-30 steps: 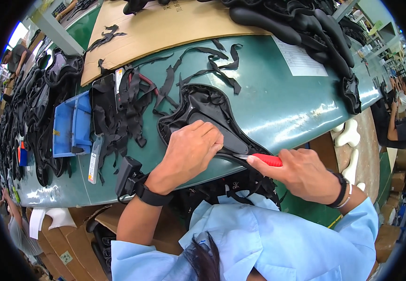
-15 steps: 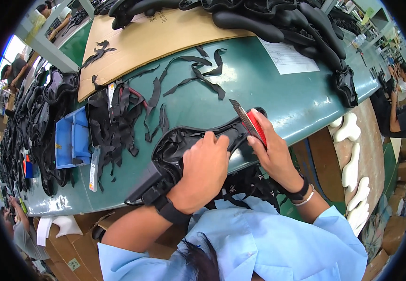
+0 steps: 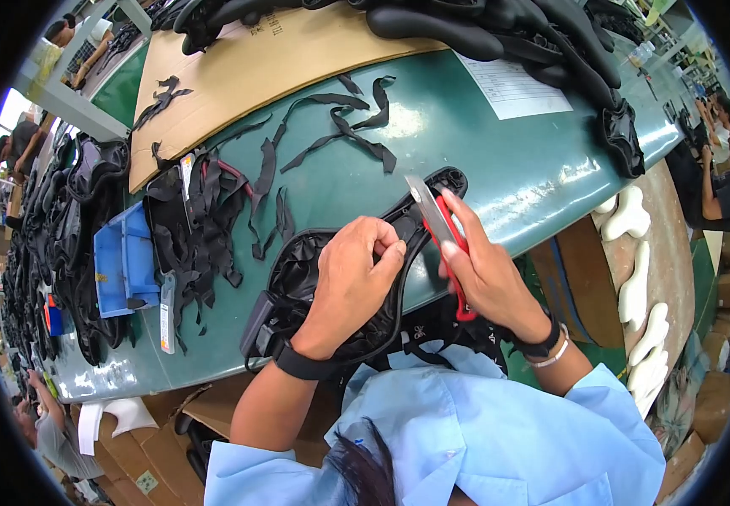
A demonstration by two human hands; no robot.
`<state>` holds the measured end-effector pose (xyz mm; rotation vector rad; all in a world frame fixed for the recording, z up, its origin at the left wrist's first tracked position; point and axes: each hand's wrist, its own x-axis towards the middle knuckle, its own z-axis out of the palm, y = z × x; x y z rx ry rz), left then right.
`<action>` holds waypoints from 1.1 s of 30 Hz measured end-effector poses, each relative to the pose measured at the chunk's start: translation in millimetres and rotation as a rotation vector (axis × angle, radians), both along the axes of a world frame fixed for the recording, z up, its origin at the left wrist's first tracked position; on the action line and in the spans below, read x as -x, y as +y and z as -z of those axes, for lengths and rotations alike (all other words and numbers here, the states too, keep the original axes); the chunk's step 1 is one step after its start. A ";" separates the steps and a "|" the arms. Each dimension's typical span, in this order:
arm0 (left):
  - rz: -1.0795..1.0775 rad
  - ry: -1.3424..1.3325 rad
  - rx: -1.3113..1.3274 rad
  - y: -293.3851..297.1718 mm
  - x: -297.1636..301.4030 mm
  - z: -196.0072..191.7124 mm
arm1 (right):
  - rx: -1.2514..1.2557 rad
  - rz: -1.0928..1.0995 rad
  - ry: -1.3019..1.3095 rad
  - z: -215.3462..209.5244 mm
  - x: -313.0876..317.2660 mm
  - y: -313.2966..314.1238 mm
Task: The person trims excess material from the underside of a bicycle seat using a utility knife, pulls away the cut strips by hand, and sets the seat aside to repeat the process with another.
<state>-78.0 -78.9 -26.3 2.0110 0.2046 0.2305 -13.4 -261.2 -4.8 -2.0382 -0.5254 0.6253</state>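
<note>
A black, soft-covered curved piece (image 3: 297, 255) with a wide hollow body and a narrow end lies underside up at the table's near edge. My left hand (image 3: 350, 278) rests over its middle, thumb and forefinger pinched together at the inner rim; whatever is between the fingertips is too small to make out. In my right hand (image 3: 490, 277) is a red-handled utility knife (image 3: 434, 211), its broad metal blade pointing up and away, over the narrow end. A dark box-like device sits by the strap on my left wrist.
Loose black strips (image 3: 331, 118) lie across the green table (image 3: 483, 169). To the left are a blue bin (image 3: 129, 261) and a heap of strips (image 3: 205, 211). Cardboard (image 3: 213, 93), a paper sheet (image 3: 512, 84) and piled black pieces (image 3: 441, 34) are at the back. Other people work farther off.
My left hand has shifted slightly along the piece, its fingers now pinched at the rim. The knife has turned in my right hand, showing its flat side. The narrow end is now more visible.
</note>
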 end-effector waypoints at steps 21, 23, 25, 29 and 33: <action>0.086 -0.467 1.287 22.3 20.2 -6.3 | 0.463 -0.488 -0.306 -44.8 96.4 -21.3; -0.120 -0.347 0.655 24.0 24.7 -20.4 | 0.454 -0.442 -0.526 -38.7 81.3 -23.2; -0.204 -0.431 -0.180 56.9 37.3 -24.6 | 0.478 -0.459 -0.515 -47.6 70.3 -15.8; -0.188 -0.091 -0.140 74.0 82.6 2.8 | 0.552 -0.534 -0.665 -50.3 43.0 -9.1; -0.217 -0.051 -0.287 42.2 103.2 -40.3 | 0.337 -0.620 -0.823 -39.9 2.2 -11.8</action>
